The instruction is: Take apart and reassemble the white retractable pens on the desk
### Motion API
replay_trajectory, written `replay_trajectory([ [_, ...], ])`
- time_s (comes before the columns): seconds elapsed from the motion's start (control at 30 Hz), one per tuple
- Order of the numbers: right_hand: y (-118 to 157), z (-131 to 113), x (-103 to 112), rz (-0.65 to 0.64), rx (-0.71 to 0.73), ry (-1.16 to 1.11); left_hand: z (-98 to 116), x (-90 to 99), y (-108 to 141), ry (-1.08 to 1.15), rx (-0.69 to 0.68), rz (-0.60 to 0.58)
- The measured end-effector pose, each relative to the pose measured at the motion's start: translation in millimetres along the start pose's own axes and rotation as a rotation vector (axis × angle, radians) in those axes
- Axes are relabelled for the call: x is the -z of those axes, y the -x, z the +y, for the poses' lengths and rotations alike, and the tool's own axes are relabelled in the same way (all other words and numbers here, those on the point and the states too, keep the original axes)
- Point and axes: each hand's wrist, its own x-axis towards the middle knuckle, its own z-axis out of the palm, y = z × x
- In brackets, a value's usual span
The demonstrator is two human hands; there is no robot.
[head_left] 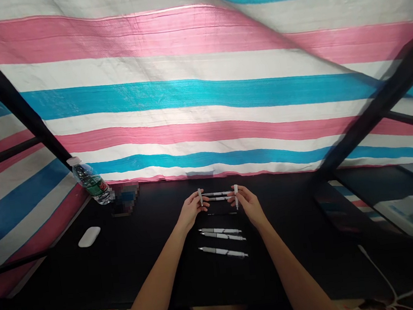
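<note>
Pens (221, 236) lie in a row on the black table (148, 266) in the head view, at 6 o'clock from the hands. The left hand (192, 210) pinches a white stick (200, 196) upright in narrow fingers. The right hand (245, 205) pinches a second white stick (236, 196) the same way. A water bottle (91, 184) stands at 10 o'clock, and a white mouse (89, 236) sits at 9 o'clock.

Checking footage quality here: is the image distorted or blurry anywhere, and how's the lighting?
Head view: wide-angle distortion bends the striped tarp and black frame bars; lighting looks even, without harsh glare; the left hand, right hand and pens look fairly sharp; a pixelated patch hides something beside the water bottle.
</note>
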Motion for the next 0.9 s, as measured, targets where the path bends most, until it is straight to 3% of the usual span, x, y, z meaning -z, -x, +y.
replay_trajectory([
  [0.27,0.5,-0.7,-0.1,0.004,-0.010,0.011,-0.2,0.9,0.6,-0.017,-0.033,-0.018],
  [0.57,0.2,-0.3,-0.9,-0.002,-0.006,0.028,1.1,1.3,1.9,-0.174,-0.302,-0.068],
  [0.77,0.7,-2.2,-1.9,-0.003,-0.002,0.040,1.5,0.8,2.8,-0.192,-0.309,-0.087],
  [0.9,0.3,-1.0,-1.7,0.001,-0.030,-0.026,0.1,0.8,1.9,-0.169,-0.241,-0.077],
])
